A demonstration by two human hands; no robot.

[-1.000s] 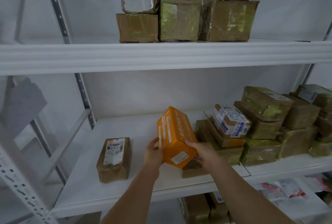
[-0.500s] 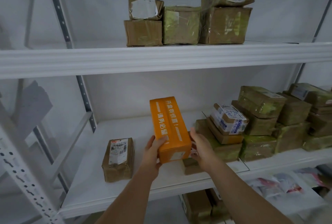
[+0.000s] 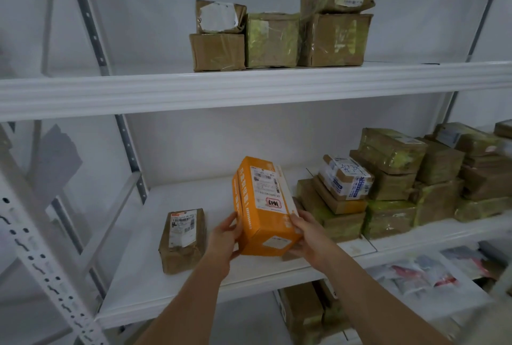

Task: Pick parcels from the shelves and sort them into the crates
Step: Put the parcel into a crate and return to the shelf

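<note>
Resting between both hands [image 3: 266, 236]: orange parcel [image 3: 263, 206]

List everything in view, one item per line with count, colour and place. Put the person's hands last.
orange parcel: one, orange with a white label, held above the front of the middle shelf
small brown parcel: one, brown with a white label, alone on the left of the middle shelf
middle shelf: one, white
stacked parcels, middle shelf: many, count unclear, brown and yellow-green taped, piled on the right
top shelf: one, white
top shelf parcels: five, brown and yellow-green, in a group, two stacked on others
lower shelf items: count unclear, boxes and pale bags, blurred
left hand: one, holds the orange parcel's left side
right hand: one, holds its right side
</note>
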